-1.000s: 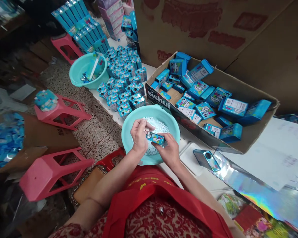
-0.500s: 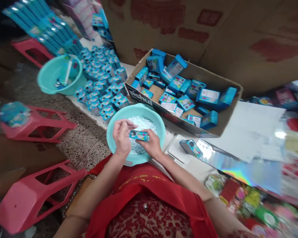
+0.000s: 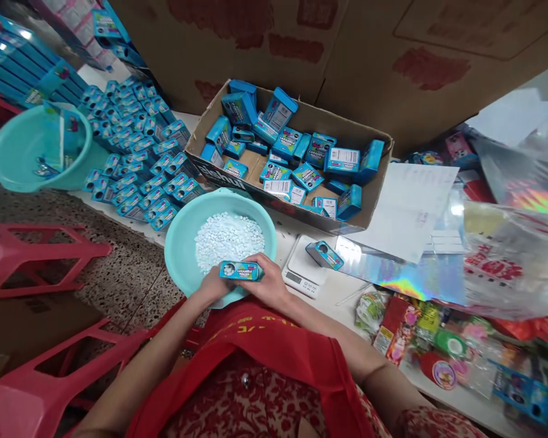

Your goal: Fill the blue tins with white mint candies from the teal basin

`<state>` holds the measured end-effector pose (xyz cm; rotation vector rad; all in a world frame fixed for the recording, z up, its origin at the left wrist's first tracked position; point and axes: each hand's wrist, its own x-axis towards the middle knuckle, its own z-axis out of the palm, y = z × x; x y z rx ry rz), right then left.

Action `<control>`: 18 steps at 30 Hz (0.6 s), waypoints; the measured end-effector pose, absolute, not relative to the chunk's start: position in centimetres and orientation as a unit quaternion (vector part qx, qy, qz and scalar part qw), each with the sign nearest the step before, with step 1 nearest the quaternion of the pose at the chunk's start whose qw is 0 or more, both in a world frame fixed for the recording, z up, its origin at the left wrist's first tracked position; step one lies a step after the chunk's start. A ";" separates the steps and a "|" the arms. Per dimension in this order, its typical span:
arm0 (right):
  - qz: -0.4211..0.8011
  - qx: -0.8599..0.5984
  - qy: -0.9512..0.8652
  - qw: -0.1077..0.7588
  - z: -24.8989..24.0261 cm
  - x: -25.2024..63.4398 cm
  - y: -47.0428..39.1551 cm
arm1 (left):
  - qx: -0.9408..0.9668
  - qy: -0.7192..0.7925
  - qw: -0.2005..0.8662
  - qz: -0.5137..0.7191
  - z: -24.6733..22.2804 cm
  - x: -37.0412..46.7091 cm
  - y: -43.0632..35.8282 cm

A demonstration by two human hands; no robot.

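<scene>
A small blue candy box (image 3: 240, 271), with a round hole in its lettered top face, is held over the near rim of a turquoise basin (image 3: 176, 243). My right hand (image 3: 270, 281) grips its right end, fingers wrapped round the side. At the left end my left hand (image 3: 214, 286) is closed against the box; its fingertips are hidden behind it. Small white candies (image 3: 228, 240) lie heaped in the basin. Right of my hands, another blue box (image 3: 325, 255) leans at the edge of a white digital scale (image 3: 296, 267).
Behind the basin stands an open cardboard carton (image 3: 296, 216) of loose blue boxes. Rows of blue boxes (image 3: 141, 164) stand to its left, near a second turquoise basin (image 3: 9, 152). Red stools (image 3: 41, 249) are at left. Paper sheets (image 3: 411, 207) and packaged sweets (image 3: 397, 328) lie at right.
The view has swung to the right. My left hand has come down from above the box's hole to its left end. The box is nearer my body, with my right hand still on it.
</scene>
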<state>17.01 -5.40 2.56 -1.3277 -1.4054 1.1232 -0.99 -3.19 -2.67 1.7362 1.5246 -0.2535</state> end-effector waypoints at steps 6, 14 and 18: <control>0.437 -0.558 -0.547 0.446 2.7 17.8 -4.5 | 0.539 0.612 0.576 0.050 -2.9 -0.9 -2.1; 0.376 -0.585 -0.562 0.447 3.0 18.7 -3.7 | 0.100 0.521 0.778 0.337 -0.1 -1.4 0.1; 0.359 -0.585 -0.590 0.425 2.6 18.3 -3.3 | 0.049 0.506 0.752 0.419 1.2 0.0 1.6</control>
